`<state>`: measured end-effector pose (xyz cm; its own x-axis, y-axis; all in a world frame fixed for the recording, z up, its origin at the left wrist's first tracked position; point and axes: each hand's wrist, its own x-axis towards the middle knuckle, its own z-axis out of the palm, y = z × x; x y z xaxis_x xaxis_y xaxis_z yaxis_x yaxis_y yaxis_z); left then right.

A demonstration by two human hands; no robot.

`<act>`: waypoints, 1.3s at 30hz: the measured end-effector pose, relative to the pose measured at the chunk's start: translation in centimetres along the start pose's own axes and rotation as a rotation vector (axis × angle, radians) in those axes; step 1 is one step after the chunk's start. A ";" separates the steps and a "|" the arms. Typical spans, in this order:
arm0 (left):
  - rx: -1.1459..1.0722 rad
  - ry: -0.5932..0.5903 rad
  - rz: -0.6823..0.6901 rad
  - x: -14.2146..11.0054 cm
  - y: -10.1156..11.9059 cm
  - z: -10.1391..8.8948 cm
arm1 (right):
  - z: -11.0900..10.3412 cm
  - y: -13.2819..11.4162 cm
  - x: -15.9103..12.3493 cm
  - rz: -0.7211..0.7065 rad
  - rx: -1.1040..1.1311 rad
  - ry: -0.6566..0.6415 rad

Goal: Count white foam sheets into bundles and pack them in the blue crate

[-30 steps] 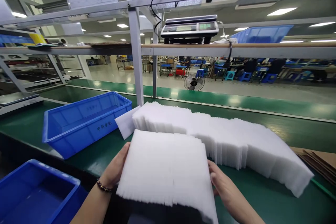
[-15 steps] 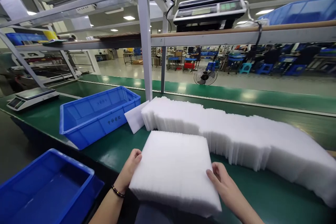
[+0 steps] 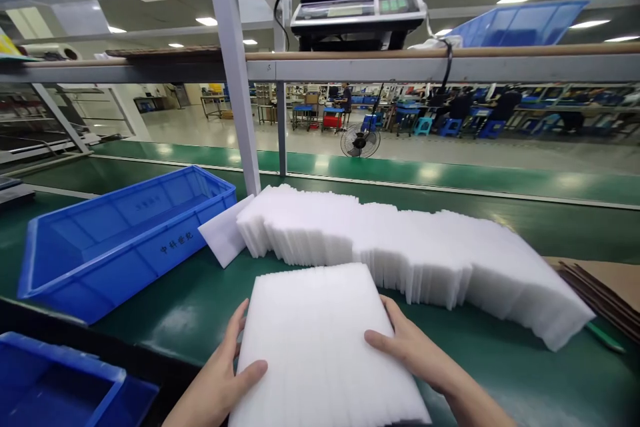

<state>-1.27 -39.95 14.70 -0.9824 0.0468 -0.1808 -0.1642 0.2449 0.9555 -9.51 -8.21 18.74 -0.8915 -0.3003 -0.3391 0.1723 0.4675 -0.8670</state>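
A thick stack of white foam sheets [image 3: 320,340] lies at the near edge of the green bench, and both hands clasp it. My left hand [image 3: 220,380] grips its left side, thumb hooked over the top. My right hand [image 3: 415,350] holds the right side with the thumb resting on top. Just behind, a long leaning row of the same white foam sheets [image 3: 400,250] runs from the middle toward the right. One loose foam sheet [image 3: 223,233] leans at the row's left end.
An open blue bin [image 3: 120,240] sits on the green bench [image 3: 500,373] at left; another blue bin [image 3: 55,383] is lower left. Brown cardboard pieces [image 3: 600,283] lie at far right. A weighing scale [image 3: 357,10] stands on the overhead shelf beside a grey upright post [image 3: 233,73].
The view swung left, then back right. Both thumbs have moved from the stack's sides onto its top, and the stack sits closer to me.
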 end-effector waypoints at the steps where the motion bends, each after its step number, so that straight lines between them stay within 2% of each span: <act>1: 0.011 -0.016 0.005 0.1 0.1 -0.2 | 0.0 0.1 0.0 -0.006 0.036 -0.011; 4: 0.022 -0.038 0.021 0.3 0.3 -0.4 | -0.2 0.2 -0.1 -0.027 0.140 -0.049; 7: -0.039 0.026 0.043 0.3 0.2 -0.1 | -0.7 0.2 -0.5 -0.013 0.238 -0.107; 12: -0.095 0.114 0.060 0.3 -0.1 0.5 | -1.4 0.3 -0.7 -0.026 0.318 -0.127; 17: -0.027 0.073 0.022 0.4 -0.1 0.1 | -1.8 0.7 -0.8 -0.034 0.293 -0.113; 22: -0.010 0.107 0.015 0.6 -0.7 0.1 | -1.9 1.2 -0.8 -0.031 0.141 0.022; 27: -0.015 0.110 0.010 0.5 -1.0 0.1 | -2.1 1.6 -0.9 -0.113 -0.117 0.135; 33: -0.024 0.075 -0.007 0.3 -0.7 0.0 | -1.8 1.6 -0.9 -0.189 -0.359 0.172; 36: -0.011 0.063 -0.001 0.3 -0.4 -0.2 | -0.9 0.7 -0.8 -0.312 -0.627 0.214; 39: 0.038 0.007 0.001 0.3 -0.4 -0.5 | 0.4 -0.9 -0.5 -0.339 -0.845 0.183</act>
<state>-1.57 -40.53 14.35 -0.9831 0.0403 -0.1784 -0.1601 0.2818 0.9460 -9.03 -8.81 19.55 -0.9029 -0.4298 0.0090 -0.4082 0.8507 -0.3312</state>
